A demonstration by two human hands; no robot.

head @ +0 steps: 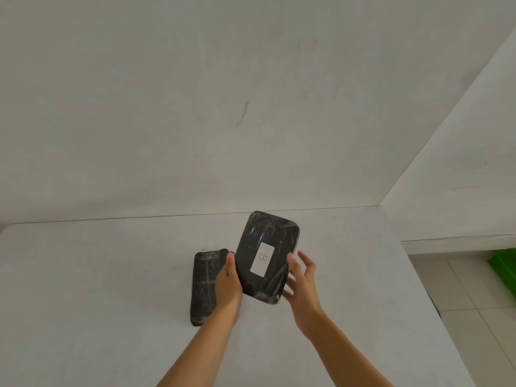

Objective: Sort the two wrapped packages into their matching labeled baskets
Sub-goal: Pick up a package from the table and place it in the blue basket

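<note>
1 head camera looks forward and down, close over the white table [83,275].

A white bench [111,289] fills the lower part of the view, its matte top meeting a pale wall along the far edge and ending in a corner at the back right. Its right edge runs diagonally down toward the near right, with tiled floor [474,331] beyond it. One black wrapped package [203,286] lies flat on the bench near the middle, its long side running away from the viewer, clear film glinting over its dark surface. The surface around it is bare white.
</note>
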